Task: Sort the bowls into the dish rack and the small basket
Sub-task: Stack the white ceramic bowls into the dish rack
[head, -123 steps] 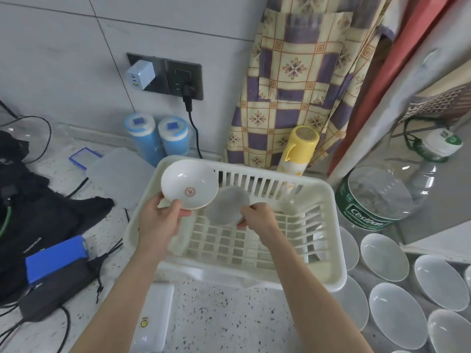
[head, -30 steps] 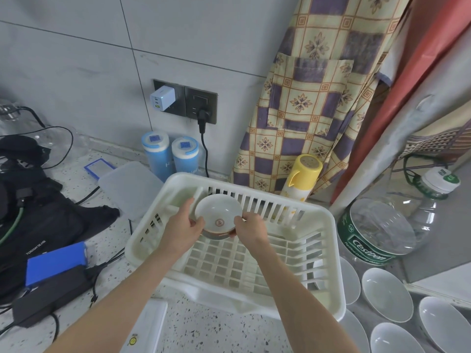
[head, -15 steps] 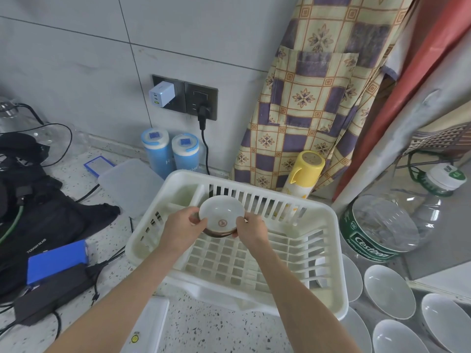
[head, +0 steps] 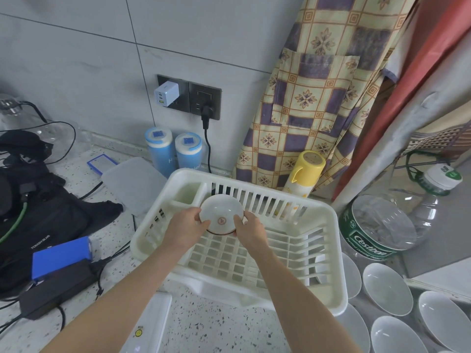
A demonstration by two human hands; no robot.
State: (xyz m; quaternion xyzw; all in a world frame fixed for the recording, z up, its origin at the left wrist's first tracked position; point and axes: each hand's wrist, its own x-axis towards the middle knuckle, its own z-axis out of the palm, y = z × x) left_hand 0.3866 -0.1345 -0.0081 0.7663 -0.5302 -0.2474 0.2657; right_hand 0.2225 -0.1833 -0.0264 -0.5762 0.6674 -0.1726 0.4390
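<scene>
A small white bowl [head: 220, 212] with a red mark inside stands tilted on its edge in the back left part of the white plastic dish rack [head: 328, 253]. A darker bowl edge shows just under it. My left hand [head: 186, 231] grips the bowl's left rim and my right hand [head: 251, 231] grips its right rim. Several white bowls [head: 387, 289] lie on the counter to the right of the rack. No small basket is in view.
A yellow spray can [head: 304, 171] and two blue canisters [head: 173, 154] stand behind the rack. A big clear water bottle [head: 397, 220] lies at the right. A black bag [head: 46, 215], a blue box [head: 61, 256] and cables crowd the left. A white device [head: 147, 327] lies in front.
4 s ago my hands held two bowls apart above the rack; now both hold the white bowl set over the darker one. Over the last second the bowl has barely moved.
</scene>
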